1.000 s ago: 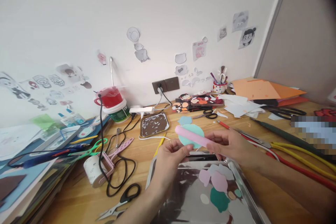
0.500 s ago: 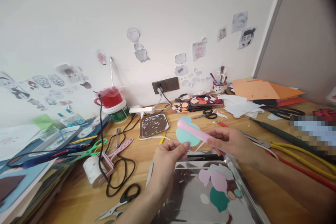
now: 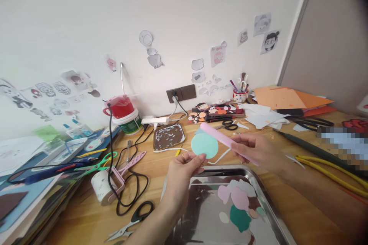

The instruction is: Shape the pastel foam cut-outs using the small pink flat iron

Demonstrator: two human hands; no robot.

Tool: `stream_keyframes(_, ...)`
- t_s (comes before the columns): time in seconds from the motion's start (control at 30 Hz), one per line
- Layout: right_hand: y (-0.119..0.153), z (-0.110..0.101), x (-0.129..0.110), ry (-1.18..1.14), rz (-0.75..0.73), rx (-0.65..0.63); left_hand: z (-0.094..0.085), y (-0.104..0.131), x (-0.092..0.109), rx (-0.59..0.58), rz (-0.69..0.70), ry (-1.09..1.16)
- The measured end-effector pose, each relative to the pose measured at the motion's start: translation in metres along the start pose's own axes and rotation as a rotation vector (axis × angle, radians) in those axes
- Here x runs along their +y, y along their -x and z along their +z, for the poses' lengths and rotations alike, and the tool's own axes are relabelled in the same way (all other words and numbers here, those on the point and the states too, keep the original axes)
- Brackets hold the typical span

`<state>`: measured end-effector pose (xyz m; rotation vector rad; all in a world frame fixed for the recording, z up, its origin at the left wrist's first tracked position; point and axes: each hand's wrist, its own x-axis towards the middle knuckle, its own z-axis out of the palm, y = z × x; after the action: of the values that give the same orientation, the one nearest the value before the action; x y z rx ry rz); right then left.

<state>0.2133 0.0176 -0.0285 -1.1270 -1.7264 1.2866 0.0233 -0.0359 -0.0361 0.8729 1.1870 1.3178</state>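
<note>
Between the thumb and fingers of my left hand (image 3: 186,166) a flat mint-green disc (image 3: 204,146) is pinched at its lower edge. It is held up above the far edge of a metal tray (image 3: 255,178). My right hand (image 3: 253,152) is closed around a smooth pink stick (image 3: 217,134), which slants up to the left. The stick's far end is near the disc's upper right edge; whether they touch I cannot tell. Inside the tray lie cut pieces: a dark green one (image 3: 240,218), pink ones (image 3: 240,198) and pale ones.
Black-handled scissors (image 3: 135,220) lie left of the tray. Behind stand a brown glue-smeared dish (image 3: 169,138) and a power strip (image 3: 155,120) with black cables. Yellow-handled pliers (image 3: 330,170) are at the right. Paper sheets (image 3: 278,97) lie at the back right.
The pink stick has moved up and right from lying across the disc, uncovering its face. My right hand moved slightly right with it; the disc shifted slightly left.
</note>
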Motion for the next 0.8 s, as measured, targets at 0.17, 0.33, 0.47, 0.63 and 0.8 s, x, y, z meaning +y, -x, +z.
stream_keyframes(0.17, 0.001, -0.001, -0.005, -0.064, 0.032, 0.017, -0.003, -0.002, -0.001, -0.017, 0.000, 0.021)
stream_keyframes(0.33, 0.006, 0.012, -0.006, -0.057, 0.007, -0.153, -0.003, -0.002, -0.006, -0.065, 0.001, 0.017)
stream_keyframes(0.47, 0.009, 0.023, -0.009, -0.042, 0.011, -0.170, 0.000, -0.001, -0.010, -0.096, -0.028, -0.010)
stream_keyframes(0.63, 0.011, 0.021, -0.010, -0.005, 0.029, -0.206, 0.003, 0.001, -0.008, -0.099, -0.022, -0.040)
stream_keyframes(0.8, 0.014, 0.016, -0.018, -0.017, 0.026, -0.212, 0.006, 0.004, -0.002, -0.059, -0.024, -0.045)
